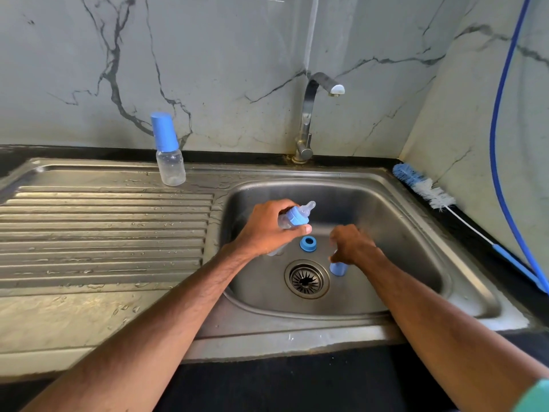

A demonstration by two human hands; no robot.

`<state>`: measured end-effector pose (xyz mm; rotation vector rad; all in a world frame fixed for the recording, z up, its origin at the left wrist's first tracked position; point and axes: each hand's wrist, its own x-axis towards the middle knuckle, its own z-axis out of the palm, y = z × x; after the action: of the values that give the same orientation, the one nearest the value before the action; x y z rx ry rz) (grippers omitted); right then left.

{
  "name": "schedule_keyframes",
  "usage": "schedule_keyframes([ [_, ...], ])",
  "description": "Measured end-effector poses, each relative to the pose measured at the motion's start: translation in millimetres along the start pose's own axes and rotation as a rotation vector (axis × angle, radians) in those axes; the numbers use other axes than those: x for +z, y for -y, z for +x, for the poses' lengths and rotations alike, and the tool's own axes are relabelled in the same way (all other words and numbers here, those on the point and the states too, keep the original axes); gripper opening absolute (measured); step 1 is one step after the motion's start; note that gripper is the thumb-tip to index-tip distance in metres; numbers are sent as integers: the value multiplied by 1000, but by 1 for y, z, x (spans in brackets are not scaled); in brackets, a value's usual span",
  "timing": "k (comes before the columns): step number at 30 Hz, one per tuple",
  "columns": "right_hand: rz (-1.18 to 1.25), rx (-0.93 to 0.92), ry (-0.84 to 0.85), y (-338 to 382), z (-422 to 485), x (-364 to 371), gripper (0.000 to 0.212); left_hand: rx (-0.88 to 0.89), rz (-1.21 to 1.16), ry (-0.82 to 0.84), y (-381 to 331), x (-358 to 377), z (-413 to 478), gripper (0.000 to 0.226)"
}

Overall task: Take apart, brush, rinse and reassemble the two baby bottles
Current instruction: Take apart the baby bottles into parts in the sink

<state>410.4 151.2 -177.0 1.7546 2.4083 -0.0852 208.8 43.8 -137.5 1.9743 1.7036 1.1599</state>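
Observation:
My left hand [271,227] grips a clear baby bottle [294,217] with a blue collar and a clear teat, held tilted over the sink basin [386,209]. My right hand [353,243] reaches down into the basin, its fingers curled on a blue cap [338,268] that stands on the basin floor. A loose blue screw ring [308,244] lies between the hands, just above the drain [307,279]. The second baby bottle [169,153], clear with its blue cap on, stands upright at the back of the drainboard.
A steel tap [310,120] rises behind the basin, no water running. A blue and white bottle brush [424,187] lies on the dark counter at the right. A blue hose [499,144] hangs down the right wall. The ribbed drainboard [104,227] on the left is wet.

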Motion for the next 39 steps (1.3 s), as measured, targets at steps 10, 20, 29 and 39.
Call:
schedule_keyframes([
  [10, 37, 166, 61, -31, 3, 3, 56, 3, -1, 39, -6, 0, -3, 42],
  [20, 84, 235, 5, -32, 2, 4, 66, 4, 1, 64, -6, 1, -2, 43],
  [29, 97, 189, 34, -30, -2, 0, 66, 4, 0, 59, -4, 3, -2, 42],
  [39, 225, 105, -1, -12, -11, -17, 59, 3, 33, 86, 0, 5, 0, 41],
])
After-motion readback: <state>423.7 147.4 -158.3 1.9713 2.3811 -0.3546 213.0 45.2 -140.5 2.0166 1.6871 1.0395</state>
